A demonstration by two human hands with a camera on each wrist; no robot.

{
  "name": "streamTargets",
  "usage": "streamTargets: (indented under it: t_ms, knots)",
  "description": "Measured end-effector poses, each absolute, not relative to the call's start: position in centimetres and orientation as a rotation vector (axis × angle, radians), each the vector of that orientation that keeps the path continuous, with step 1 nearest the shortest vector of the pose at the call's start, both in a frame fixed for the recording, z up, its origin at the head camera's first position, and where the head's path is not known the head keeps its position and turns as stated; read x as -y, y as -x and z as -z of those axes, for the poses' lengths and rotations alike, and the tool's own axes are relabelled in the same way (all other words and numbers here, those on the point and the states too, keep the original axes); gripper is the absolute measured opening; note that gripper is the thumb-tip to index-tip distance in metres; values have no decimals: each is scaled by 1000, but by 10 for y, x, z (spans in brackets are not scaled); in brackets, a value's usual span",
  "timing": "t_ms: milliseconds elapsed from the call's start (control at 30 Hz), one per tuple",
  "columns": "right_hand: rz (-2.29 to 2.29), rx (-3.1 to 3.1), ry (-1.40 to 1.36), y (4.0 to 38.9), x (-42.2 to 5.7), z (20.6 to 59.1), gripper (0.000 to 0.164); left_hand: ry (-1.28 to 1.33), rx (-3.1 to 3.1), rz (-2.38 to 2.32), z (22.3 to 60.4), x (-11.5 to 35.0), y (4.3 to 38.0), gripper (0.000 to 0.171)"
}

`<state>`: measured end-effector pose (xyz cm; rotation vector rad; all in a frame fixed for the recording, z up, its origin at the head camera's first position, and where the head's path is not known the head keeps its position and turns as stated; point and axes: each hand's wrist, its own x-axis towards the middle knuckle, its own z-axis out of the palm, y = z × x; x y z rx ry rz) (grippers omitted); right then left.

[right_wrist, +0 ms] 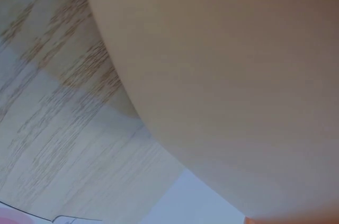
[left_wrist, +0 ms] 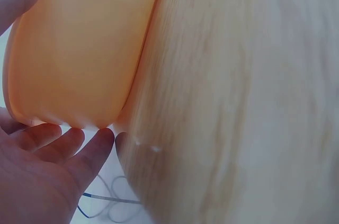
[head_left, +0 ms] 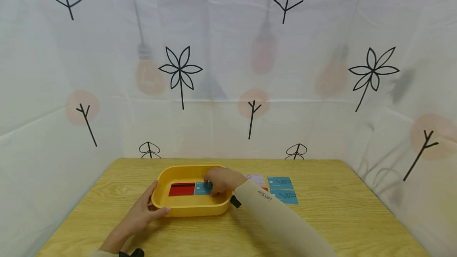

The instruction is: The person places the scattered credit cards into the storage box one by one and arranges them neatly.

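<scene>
A yellow tray [head_left: 194,211] stands on the wooden table. My left hand [head_left: 140,211] grips its left end, thumb at the front wall and fingers along the side. In the left wrist view the fingertips of my left hand [left_wrist: 53,166] press against the tray [left_wrist: 85,49]. Inside lie a red card [head_left: 182,189] with a black stripe and, beside it, a blue card [head_left: 201,188]. My right hand [head_left: 223,179] reaches over the right rim and pinches the blue card's right end, partly hiding it. The right wrist view is mostly filled by a blurred beige surface.
Right of the tray, two blue VIP cards [head_left: 281,182] lie one before the other. Next to them are a pale card [head_left: 255,179] and a red card [head_left: 265,188], partly behind the right arm. A patterned white curtain [head_left: 221,126] hangs behind the table [head_left: 321,217].
</scene>
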<state>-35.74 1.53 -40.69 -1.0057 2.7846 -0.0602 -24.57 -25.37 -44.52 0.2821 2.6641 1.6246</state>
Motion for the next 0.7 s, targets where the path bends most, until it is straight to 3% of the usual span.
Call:
streamTargets:
  t_ms: [300, 700]
  knots:
    - [90, -2790, 972, 357, -16, 407, 37, -277, -2682, -1608, 445, 253, 246, 102]
    - [217, -2731, 1047, 357, -26, 398, 50, -258, -2682, -1611, 447, 253, 246, 103]
